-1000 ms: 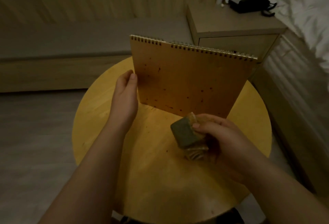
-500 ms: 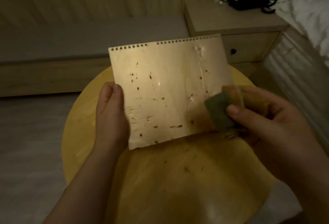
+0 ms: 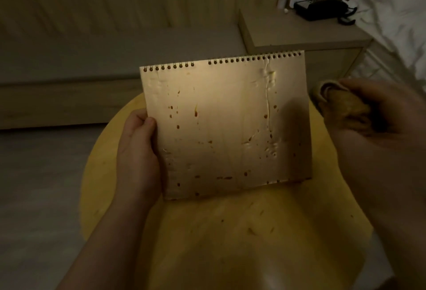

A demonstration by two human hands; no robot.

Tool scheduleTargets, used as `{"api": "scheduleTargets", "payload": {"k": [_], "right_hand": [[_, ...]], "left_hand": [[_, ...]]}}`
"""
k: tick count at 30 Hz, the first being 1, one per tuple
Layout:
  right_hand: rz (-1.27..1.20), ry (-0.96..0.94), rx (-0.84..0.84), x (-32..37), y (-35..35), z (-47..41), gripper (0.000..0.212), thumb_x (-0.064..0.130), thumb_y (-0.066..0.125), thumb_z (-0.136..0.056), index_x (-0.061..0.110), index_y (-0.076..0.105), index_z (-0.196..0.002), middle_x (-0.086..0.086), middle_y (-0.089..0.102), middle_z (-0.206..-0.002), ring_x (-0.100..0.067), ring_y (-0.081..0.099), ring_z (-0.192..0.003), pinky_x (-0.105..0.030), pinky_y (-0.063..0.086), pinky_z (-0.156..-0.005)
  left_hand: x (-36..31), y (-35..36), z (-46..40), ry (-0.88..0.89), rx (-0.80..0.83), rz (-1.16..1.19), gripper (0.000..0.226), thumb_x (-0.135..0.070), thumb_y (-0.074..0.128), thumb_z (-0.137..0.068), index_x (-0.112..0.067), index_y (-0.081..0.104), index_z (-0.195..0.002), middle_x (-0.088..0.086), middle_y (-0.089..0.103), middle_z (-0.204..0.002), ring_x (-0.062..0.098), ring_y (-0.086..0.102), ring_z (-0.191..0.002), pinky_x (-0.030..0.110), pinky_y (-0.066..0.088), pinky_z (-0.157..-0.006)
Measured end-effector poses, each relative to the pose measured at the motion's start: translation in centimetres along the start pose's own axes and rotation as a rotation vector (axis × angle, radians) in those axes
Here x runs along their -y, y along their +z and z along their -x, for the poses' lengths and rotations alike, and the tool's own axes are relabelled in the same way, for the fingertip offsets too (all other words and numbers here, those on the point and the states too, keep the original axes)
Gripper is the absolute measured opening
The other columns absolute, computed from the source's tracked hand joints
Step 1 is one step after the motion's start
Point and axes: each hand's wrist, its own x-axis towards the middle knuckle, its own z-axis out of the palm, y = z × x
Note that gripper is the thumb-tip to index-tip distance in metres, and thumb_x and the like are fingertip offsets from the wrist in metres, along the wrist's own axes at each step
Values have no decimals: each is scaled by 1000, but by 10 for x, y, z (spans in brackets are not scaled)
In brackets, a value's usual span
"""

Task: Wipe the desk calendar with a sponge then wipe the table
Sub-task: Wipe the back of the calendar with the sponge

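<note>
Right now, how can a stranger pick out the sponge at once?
Start at the round yellow table, where the left hand holds up the spotted desk calendar. Just past its right edge, the right hand grips the sponge, the only soft, crumpled brownish lump.

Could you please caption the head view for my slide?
Left hand holds spotted desk calendar above round table; right hand grips sponge beside it.

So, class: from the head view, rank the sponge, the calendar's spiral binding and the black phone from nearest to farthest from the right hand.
1. sponge: held in the right hand.
2. spiral binding: up and left, along the calendar top.
3. black phone: far back on the nightstand.
</note>
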Motion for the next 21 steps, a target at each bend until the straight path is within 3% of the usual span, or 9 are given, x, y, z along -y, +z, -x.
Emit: {"api": "scheduleTargets", "payload": {"k": [3, 6, 8, 12, 18, 21], "right_hand": [[111, -160, -41, 4, 9, -3, 24, 18, 74, -102, 10, 75, -124, -10, 69, -112, -18, 64, -102, -27, 51, -92], [219, -184, -74, 4, 17, -5, 31, 7, 76, -97, 0, 72, -126, -24, 71, -112, -28, 61, -102, -36, 49, -89], [272, -200, -83, 3, 22, -5, 31, 1, 77, -93, -4, 72, -123, -28, 71, -111, -33, 57, -105, -43, 46, -89], [302, -215, -85, 7, 34, 0, 25, 1, 75, -95, -5, 76, -120, -29, 71, -110, -50, 66, -100, -43, 47, -89], [355, -252, -24, 7, 41, 9, 34, 1, 73, -92, -2, 74, -126, -27, 69, -114, -51, 64, -107, -42, 41, -99], [290, -220, -110, 3, 37, 6, 34, 0, 72, -94, -1, 73, -128, -27, 67, -115, -42, 64, -108, -40, 49, -97]], "left_hand": [[-4, 4, 0, 27, -44, -40, 42, -25, 41, -99, -50, 68, -79, -24, 71, -83, -8, 62, -73, 25, 49, -65], [-8, 7, 1, 82, -64, -11, 44, -20, 42, -102, -47, 67, -79, -28, 68, -76, -13, 59, -68, 7, 43, -53], [-9, 9, 2, 108, -65, 17, 40, -20, 43, -103, -42, 68, -83, -27, 68, -77, -13, 59, -70, 6, 42, -56], [-7, 10, 4, 135, -82, 31, 44, -21, 42, -101, -47, 68, -77, -26, 67, -75, -11, 57, -70, 8, 43, -56], [-3, 10, 5, 168, -94, 46, 36, -16, 41, -102, -35, 65, -83, -25, 66, -73, -10, 56, -69, 8, 42, -57], [-2, 10, 4, 178, -92, 54, 34, -16, 41, -102, -35, 65, -86, -27, 66, -75, -11, 57, -70, 8, 43, -59]]}}
